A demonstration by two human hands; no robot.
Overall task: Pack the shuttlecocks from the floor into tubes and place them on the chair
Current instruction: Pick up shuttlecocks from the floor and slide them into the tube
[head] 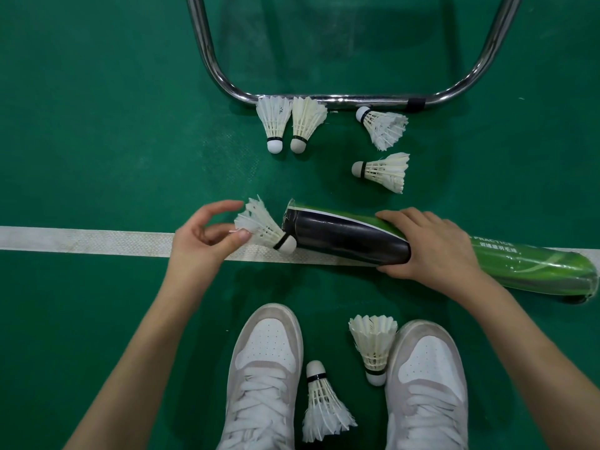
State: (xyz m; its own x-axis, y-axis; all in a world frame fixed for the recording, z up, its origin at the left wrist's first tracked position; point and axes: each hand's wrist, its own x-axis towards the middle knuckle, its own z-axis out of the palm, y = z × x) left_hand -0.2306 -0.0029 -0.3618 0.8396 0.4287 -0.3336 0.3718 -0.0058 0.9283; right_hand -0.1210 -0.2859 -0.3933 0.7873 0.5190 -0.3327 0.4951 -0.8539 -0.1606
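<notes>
A long tube (344, 236), black at its open left end and green toward the right, lies across the white court line. My right hand (431, 245) grips it around the middle. My left hand (207, 237) holds a frayed shuttlecock (263, 227) by its feather skirt between thumb and curled fingers, and its cork tip sits at the lower edge of the tube's mouth. Several loose shuttlecocks lie on the green floor: two side by side (274, 125) (306, 123) and two more (384, 126) (383, 170) beyond the tube, and two (373, 345) (321, 407) between my shoes.
The chair's chrome tube frame (324, 99) rests on the floor just beyond the far shuttlecocks; its seat is out of view. A white court line (81, 240) crosses the floor. My shoes (266, 368) (428, 375) stand at the bottom.
</notes>
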